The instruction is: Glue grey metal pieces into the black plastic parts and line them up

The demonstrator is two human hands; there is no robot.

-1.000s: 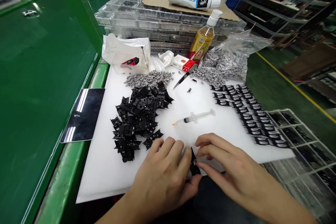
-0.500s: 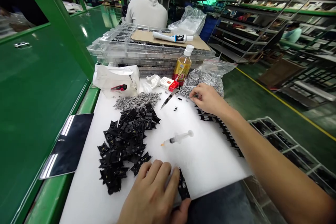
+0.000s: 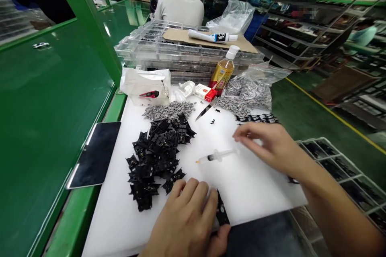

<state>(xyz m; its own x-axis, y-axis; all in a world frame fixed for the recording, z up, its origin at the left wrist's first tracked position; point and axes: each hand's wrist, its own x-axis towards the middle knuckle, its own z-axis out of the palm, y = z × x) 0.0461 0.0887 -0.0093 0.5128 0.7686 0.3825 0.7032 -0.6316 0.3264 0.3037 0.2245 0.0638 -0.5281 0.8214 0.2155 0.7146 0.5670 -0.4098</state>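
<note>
Free white board [image 3: 251,186] right of black heap [image 3: 158,148] — syringe [image 3: 211,157] in the way

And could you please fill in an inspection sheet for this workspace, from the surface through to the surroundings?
Surface: white board, parts spread on it.
Parts: heap of black parts; small grey pieces behind it.
Clutter: syringe, pointed blade, bottle, red-and-white box.
Hands: left hand holds a black part at the near edge; right hand near the syringe, contents unclear.
Cables: nothing seen.
Surroundings: green panel left; stacked clear trays and a seated person's back beyond.
</note>
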